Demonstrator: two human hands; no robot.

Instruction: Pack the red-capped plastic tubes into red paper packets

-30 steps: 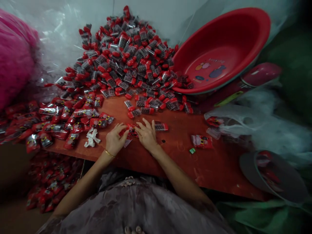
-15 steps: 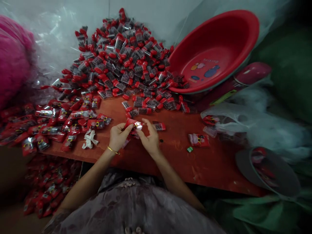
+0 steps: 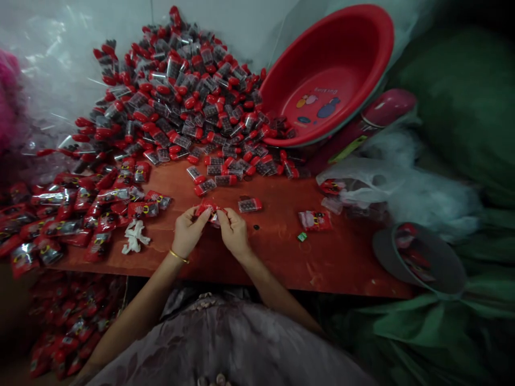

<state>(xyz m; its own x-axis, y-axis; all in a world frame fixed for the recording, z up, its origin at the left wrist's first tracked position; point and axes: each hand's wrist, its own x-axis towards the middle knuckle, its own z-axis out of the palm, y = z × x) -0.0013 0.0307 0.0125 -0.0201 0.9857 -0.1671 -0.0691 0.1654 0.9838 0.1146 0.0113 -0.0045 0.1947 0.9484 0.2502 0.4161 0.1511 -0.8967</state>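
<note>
Between my hands, over the red-brown table (image 3: 277, 257), is a small red plastic packet (image 3: 208, 206) with a clear part. My left hand (image 3: 188, 231), a gold bangle at its wrist, pinches the left side. Fingers of my right hand (image 3: 234, 231) are closed on the right side. What is inside the packet is hidden by the fingers. Just right of my right hand lies a clear tube with a red cap and dark contents (image 3: 250, 205). Beyond my hands rises a big heap of such tubes (image 3: 189, 102).
Filled red packets (image 3: 96, 201) cover the table's left side, beside a crumpled white scrap (image 3: 135, 237). A red basin (image 3: 330, 75) leans at the back right, near a pink flask (image 3: 388, 107). Rightward are a flat packet (image 3: 314, 220), a green piece (image 3: 301, 236) and a grey bin (image 3: 434, 262).
My right hand's fingers, raised and apart before, have closed on the packet's right side. The whole view has shifted, with the scene sliding leftward.
</note>
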